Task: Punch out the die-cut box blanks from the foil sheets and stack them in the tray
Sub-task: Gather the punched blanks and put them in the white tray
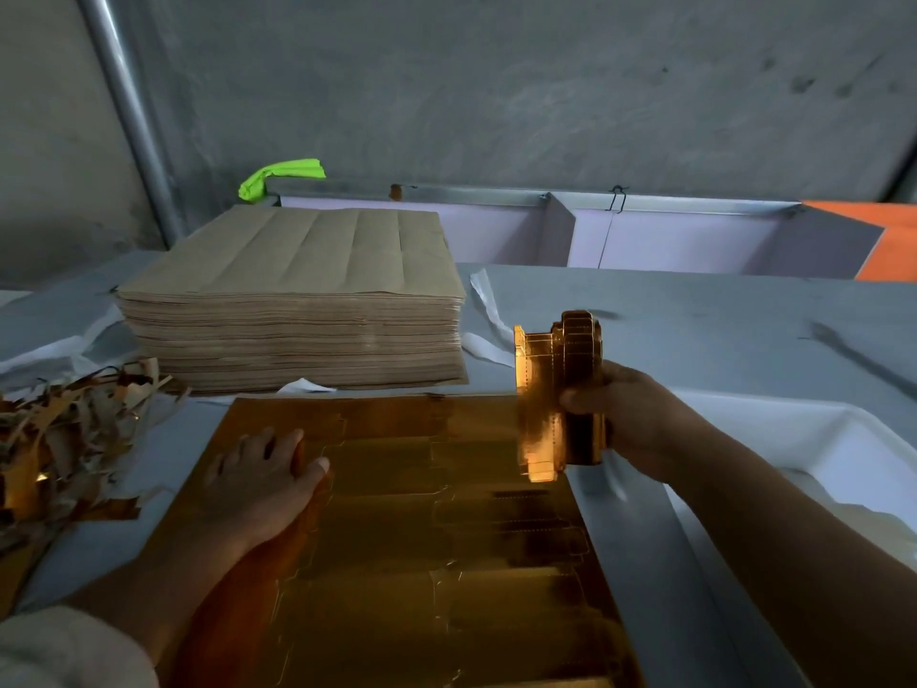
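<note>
Right hand (625,414) is clamped round a bundle of gold box blanks (560,389). The bundle stands on edge in the air, just above the far right corner of the foil sheet (422,538). Left hand (263,481) lies flat with fingers spread and straight. It presses the sheet's left part onto the table (694,315) and holds nothing.

Step in hand, as I judge it: taking the freed blanks across to the tray.
- One blank juts out on the side of the bundle away from the right palm. Square the edges before set-down, or the tabs may snag.
- Foil faces likely slip, so grip mid-bundle and firmly.
- Keep the left palm down so the sheet stays put. Die-cut outlines in it suggest more blanks to free.
- Lay the bundle flat, all faces one way.

Containers:
- White-lined tray (744,407) sits just beside and below the right hand, with the forearm crossing it. Cannot tell what lies inside.
- Two-compartment bin (645,235), pale walls, is well beyond the right hand at the table's far edge. Its floors are hidden.

A tall stack of brown-backed sheets (293,300) stands beyond the left hand. A scrap pile (59,439) lies to that hand's outer side.
</note>
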A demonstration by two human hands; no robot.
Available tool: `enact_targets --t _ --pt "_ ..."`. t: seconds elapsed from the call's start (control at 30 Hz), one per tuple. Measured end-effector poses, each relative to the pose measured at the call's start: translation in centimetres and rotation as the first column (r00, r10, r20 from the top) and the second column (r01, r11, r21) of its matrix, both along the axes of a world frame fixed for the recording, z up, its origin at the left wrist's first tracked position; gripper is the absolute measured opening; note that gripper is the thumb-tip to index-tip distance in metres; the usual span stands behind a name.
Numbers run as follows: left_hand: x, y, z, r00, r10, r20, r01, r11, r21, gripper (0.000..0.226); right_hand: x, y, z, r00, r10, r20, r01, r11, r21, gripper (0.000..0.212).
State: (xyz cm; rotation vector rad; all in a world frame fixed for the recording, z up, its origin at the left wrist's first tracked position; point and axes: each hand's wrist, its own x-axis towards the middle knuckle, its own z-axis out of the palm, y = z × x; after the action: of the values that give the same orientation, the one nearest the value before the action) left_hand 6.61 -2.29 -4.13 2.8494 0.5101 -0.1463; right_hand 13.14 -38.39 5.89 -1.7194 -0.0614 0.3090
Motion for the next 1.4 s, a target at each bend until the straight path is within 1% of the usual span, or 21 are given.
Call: enact_targets --t 0.07,0.1,0.17,0.2,0.23,0.3,0.33,0.4,0.47,0.53,0.67,0.7,0.73,0.8,0.83,0.87,0.93,1.0,1.07,1.23,1.4 --pt "0.1 -0.1 1.6 0.999 0.014 -0.048 -0.018 0.998 -0.067 0.075 -0.5 0.2 -0.4 0.999 0.039 0.001 -0.039 0.998 0.041 0.029" --pt "0.1 -0.4 2.6 0.999 0.034 -0.028 -0.037 0.991 -0.130 0.076 -0.7 0.3 -0.6 0.999 0.049 0.001 -0.049 0.997 0.059 0.030" --pt "0.0 -1.8 4.5 0.992 0.080 0.097 -0.048 0.955 -0.292 0.076 -0.8 0.4 -1.0 0.998 0.061 0.007 -0.061 0.992 0.109 0.033" --pt "0.0 -2.9 5.4 0.982 0.081 0.170 -0.012 0.929 -0.370 0.075 -0.8 0.5 -1.2 0.998 0.068 0.011 -0.069 0.989 0.134 0.034" --pt "-0.2 -4.2 6.1 0.972 0.063 0.225 0.047 0.891 -0.451 0.072 -0.9 0.5 -1.4 0.997 0.079 0.017 -0.081 0.985 0.152 0.035" --pt "-0.4 -7.2 7.0 0.957 -0.003 0.290 0.185 0.777 -0.602 0.067 -1.1 0.6 -1.7 0.995 0.099 0.024 -0.101 0.981 0.165 0.034" --pt "-0.5 -8.7 7.3 0.950 -0.042 0.309 0.244 0.718 -0.652 0.065 -1.1 0.6 -1.9 0.995 0.101 0.022 -0.103 0.982 0.161 0.033" --pt "-0.4 -11.6 7.5 0.935 -0.095 0.342 0.326 0.611 -0.721 0.064 -1.1 0.7 -2.3 0.994 0.103 0.021 -0.105 0.984 0.147 0.030" --pt "-0.1 -14.1 7.5 0.926 -0.107 0.362 0.363 0.511 -0.779 0.065 -1.1 0.7 -2.5 0.992 0.122 0.031 -0.125 0.983 0.136 0.027" --pt "0.3 -16.1 7.5 0.926 -0.100 0.365 0.370 0.446 -0.815 0.063 -1.1 0.7 -2.7 0.987 0.153 0.039 -0.157 0.978 0.138 0.029" --pt "0.7 -18.6 7.5 0.946 -0.024 0.324 0.311 0.350 -0.884 0.043 -0.9 0.8 -3.2 0.980 0.196 0.031 -0.198 0.967 0.159 0.035" --pt "0.6 -19.0 7.5 0.952 -0.002 0.305 0.287 0.351 -0.892 0.040 -0.8 0.8 -3.3 0.978 0.206 0.024 -0.207 0.967 0.149 0.034" --pt "0.7 -19.5 7.3 0.959 0.013 0.283 0.258 0.371 -0.892 0.038 -0.8 0.8 -3.4 0.975 0.223 0.017 -0.223 0.966 0.129 0.033" --pt "0.8 -20.2 6.7 0.973 0.052 0.226 0.179 0.449 -0.875 0.026 -0.8 0.7 -3.6 0.968 0.252 0.001 -0.251 0.964 0.086 0.034" --pt "0.9 -20.5 6.5 0.977 0.082 0.197 0.135 0.477 -0.868 0.021 -0.7 0.6 -3.7 0.967 0.256 -0.009 -0.255 0.964 0.071 0.037" --pt "1.0 -20.7 6.2 0.979 0.108 0.172 0.099 0.486 -0.868 0.018 -0.7 0.6 -3.8 0.966 0.257 -0.018 -0.256 0.965 0.060 0.039" --pt "1.1 -20.9 5.8 0.980 0.141 0.141 0.060 0.467 -0.882 0.016 -0.5 0.4 -4.0 0.963 0.266 -0.033 -0.265 0.963 0.039 0.038" --pt "1.1 -21.1 5.7 0.979 0.153 0.138 0.057 0.441 -0.896 0.015 -0.4 0.3 -4.1 0.958 0.282 -0.049 -0.281 0.959 0.024 0.035" --pt "1.1 -21.2 5.6 0.979 0.151 0.137 0.061 0.424 -0.904 0.018 -0.5 0.4 -4.1 0.957 0.284 -0.058 -0.283 0.959 0.028 0.037" --pt "1.4 -21.5 5.5 0.976 0.154 0.152 0.074 0.424 -0.903 0.020 -0.6 0.6 -3.9 0.965 0.261 -0.035 -0.259 0.965 0.039 0.032" --pt "0.8 -21.9 4.7 0.975 0.198 0.103 0.020 0.379 -0.925 0.017 -1.0 0.8 -3.8 0.955 0.291 -0.057 -0.295 0.953 -0.069 0.025"
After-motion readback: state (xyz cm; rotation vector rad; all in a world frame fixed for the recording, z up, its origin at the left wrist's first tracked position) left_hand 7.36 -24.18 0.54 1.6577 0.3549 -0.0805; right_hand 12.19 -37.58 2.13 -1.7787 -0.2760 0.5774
